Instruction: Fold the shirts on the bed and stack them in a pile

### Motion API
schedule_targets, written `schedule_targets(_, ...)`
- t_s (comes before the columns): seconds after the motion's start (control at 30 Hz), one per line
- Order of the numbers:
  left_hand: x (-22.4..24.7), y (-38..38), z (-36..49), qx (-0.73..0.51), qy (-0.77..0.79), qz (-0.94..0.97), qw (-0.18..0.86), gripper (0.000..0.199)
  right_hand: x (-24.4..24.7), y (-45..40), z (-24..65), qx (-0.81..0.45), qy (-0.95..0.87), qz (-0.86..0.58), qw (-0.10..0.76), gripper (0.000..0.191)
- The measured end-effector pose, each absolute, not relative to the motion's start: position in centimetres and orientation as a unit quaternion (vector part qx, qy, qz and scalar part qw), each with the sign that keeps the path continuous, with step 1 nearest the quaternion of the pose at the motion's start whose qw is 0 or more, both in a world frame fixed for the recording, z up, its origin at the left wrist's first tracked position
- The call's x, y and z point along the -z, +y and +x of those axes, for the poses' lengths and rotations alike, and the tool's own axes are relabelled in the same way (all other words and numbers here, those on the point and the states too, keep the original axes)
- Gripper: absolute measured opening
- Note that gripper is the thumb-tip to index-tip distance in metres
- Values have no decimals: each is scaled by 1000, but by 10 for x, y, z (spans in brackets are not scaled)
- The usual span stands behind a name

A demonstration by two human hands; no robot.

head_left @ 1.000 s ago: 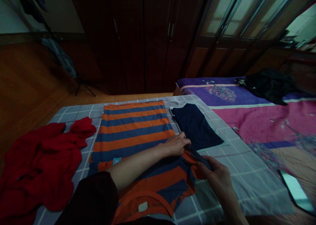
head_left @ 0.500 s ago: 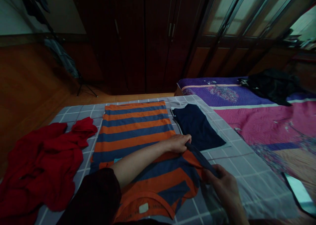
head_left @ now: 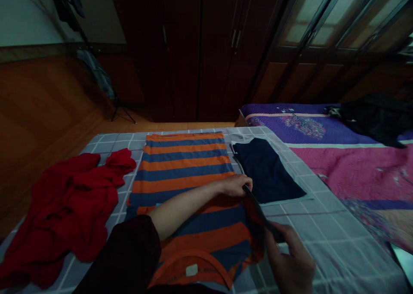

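An orange and blue striped T-shirt (head_left: pixel 185 172) lies flat on the bed, its neckline and pale label nearest me. My left hand (head_left: pixel 236 185) reaches across it and pinches the shirt's right edge. Lower right, my right hand (head_left: pixel 288 253) grips the sleeve, thumb and fingers closed on the dark cloth. Between both hands the sleeve's edge is stretched in a slanting line, lifted off the bed. Just beyond my hands lies a folded navy garment (head_left: pixel 267 170) on a paler folded cloth. A crumpled red garment (head_left: pixel 74 199) rests on the left.
The bed has a grey checked sheet (head_left: pixel 335 225). A second bed with a purple and pink cover (head_left: pixel 348 165) stands to the right, carrying a dark heap of cloth (head_left: pixel 371 117). Dark wardrobe doors (head_left: pixel 200 61) and a clothes stand (head_left: pixel 119 102) are at the back.
The view has swung a little left, so things sit further right. My right hand has turned and tilted the sleeve edge upward; my left hand keeps its pinch.
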State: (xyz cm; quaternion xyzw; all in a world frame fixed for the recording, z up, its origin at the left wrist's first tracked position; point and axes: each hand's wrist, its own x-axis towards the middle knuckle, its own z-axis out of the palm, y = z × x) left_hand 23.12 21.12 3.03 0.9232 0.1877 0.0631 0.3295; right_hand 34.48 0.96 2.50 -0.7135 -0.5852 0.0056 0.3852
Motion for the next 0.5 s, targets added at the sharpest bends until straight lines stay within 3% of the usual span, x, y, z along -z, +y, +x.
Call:
schedule_targets(0.27, -30, 211, 190, -77, 212, 933, 280, 20, 6, 12, 304, 58, -775, -583, 237, 19)
schedule_targets(0.5, -36, 197, 178, -82, 262, 936, 220, 17, -8, 12, 309, 34, -818, -520, 242, 18)
